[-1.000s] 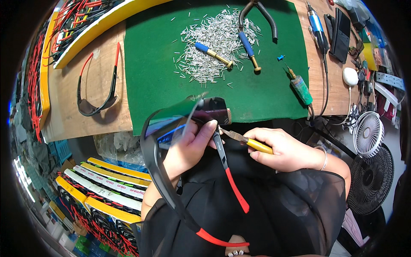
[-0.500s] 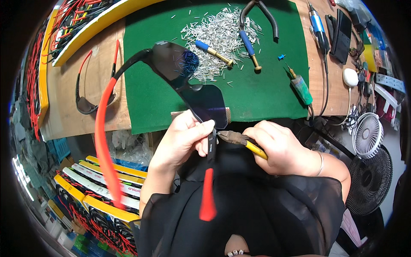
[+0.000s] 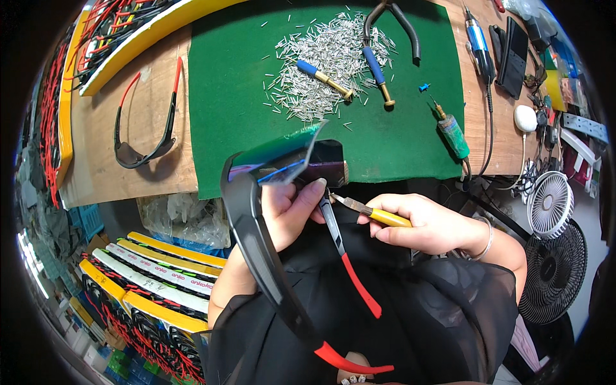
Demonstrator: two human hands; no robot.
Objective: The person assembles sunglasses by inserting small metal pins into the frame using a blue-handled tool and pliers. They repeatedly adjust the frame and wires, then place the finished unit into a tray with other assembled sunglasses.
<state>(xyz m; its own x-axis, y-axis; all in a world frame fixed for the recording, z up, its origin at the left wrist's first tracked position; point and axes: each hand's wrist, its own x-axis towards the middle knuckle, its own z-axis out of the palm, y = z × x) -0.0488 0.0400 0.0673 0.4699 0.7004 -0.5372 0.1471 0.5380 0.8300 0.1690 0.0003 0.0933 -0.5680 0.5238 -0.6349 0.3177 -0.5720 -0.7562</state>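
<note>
Sunglasses, black-framed with red temple tips [image 3: 266, 262], sit at centre, pinched in the left hand [image 3: 292, 215]; the right hand [image 3: 414, 221] wraps yellow-handled metal pliers [image 3: 385, 217], which could scratch the dark lens [image 3: 330, 154] if their tips slip.

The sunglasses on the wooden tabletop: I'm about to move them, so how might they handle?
The sunglasses are probably light, given their slim frame. Their thin, spread arms may flex if pinched. The dark lenses could scratch if pushed across the bare wood.
</note>
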